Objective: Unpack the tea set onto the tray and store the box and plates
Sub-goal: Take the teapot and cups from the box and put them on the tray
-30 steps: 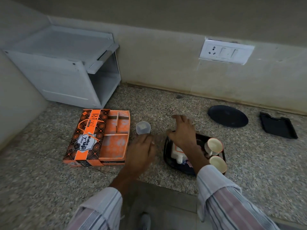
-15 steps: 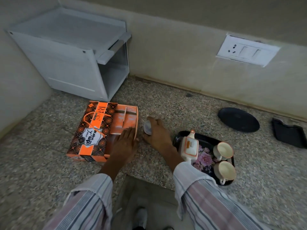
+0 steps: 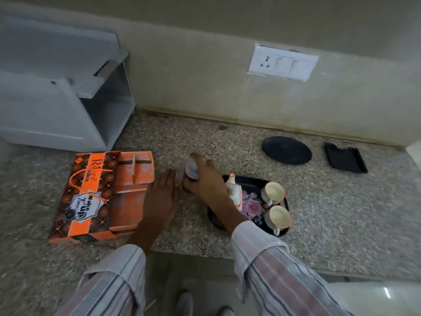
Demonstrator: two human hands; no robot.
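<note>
The small cup (image 3: 192, 170) sat tilted in the right hand (image 3: 206, 181), fingers curled round it just left of the tray (image 3: 286, 205), presumably bound there, while the flat left hand (image 3: 161, 199) steadied the box (image 3: 100, 192).

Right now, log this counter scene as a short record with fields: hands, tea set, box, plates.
left hand: open, fingers straight, at the right edge of the orange box
right hand: grips a small cup above the counter, left of the tray
tray: black, floral, holds a teapot and two cream cups
box state: open, lying flat, dividers showing
round plate: dark, on the counter near the wall
rectangular plate: dark, right of the round plate
cabinet: white, behind the box
</note>
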